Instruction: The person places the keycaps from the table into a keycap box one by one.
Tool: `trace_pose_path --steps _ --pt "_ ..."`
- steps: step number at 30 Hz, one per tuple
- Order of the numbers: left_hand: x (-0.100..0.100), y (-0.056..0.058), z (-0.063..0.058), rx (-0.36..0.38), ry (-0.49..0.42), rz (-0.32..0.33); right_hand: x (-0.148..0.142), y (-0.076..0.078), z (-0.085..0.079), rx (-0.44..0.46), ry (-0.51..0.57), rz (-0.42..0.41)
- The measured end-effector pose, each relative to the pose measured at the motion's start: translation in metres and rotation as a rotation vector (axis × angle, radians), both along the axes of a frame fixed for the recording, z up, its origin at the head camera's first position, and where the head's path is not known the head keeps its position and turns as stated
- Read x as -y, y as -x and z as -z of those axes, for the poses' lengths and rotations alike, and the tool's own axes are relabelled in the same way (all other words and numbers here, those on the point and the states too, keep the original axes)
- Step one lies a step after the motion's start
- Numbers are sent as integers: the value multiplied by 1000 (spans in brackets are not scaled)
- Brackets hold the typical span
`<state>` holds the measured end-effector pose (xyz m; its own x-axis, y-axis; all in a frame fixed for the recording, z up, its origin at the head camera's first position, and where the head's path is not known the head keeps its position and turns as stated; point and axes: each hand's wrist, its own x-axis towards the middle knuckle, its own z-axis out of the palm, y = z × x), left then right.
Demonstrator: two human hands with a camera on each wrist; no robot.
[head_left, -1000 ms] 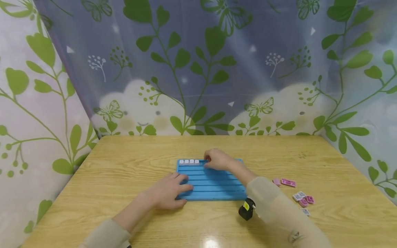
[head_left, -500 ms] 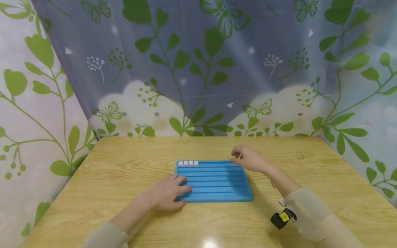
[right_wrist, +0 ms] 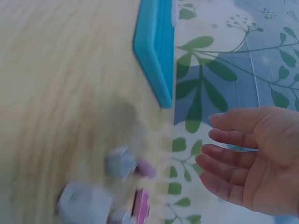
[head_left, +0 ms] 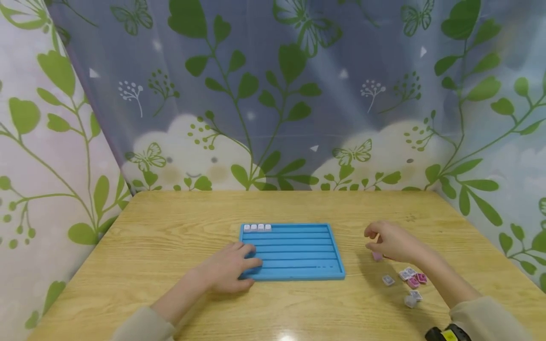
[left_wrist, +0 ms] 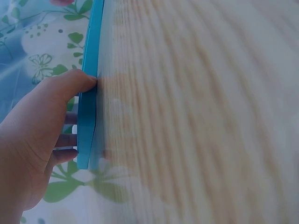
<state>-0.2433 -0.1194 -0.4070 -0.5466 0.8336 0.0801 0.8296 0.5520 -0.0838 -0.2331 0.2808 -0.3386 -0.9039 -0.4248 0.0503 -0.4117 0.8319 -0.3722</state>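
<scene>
A shallow blue tray [head_left: 294,251] with raised ribs lies in the middle of the table. Several small white keycap-like tiles [head_left: 258,228] stand side by side in its back left corner. My left hand [head_left: 228,269] holds the tray's front left corner. In the left wrist view, the thumb of that hand [left_wrist: 32,116] presses the tray's wall [left_wrist: 88,112] and the other fingers reach behind it. To the right of the tray, my right hand [head_left: 394,241] hovers over a pink piece [head_left: 377,255]. In the right wrist view, its fingers are loosely bent with nothing between them [right_wrist: 233,158].
Loose white [head_left: 387,280] and pink pieces [head_left: 413,282] lie scattered on the right of the wooden table [head_left: 187,213]. A translucent whitish piece [head_left: 410,301] is nearest me there. A leaf-printed curtain [head_left: 264,94] stands behind the table and at both sides.
My right hand has moved from the tray's back row to the right and towards me, over the loose pieces. The left hand stays at the tray's corner.
</scene>
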Motion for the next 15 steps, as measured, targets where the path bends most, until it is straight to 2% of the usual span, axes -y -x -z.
trace_pose_path --steps 4,8,15 --pt "0 -1 -1 0 -6 4 -10 -11 3 14 -12 -20" --pt "0 -1 -1 2 4 4 -16 -20 6 14 -80 -68" --pt "0 0 0 3 -5 1 -17 -35 15 169 -155 -67"
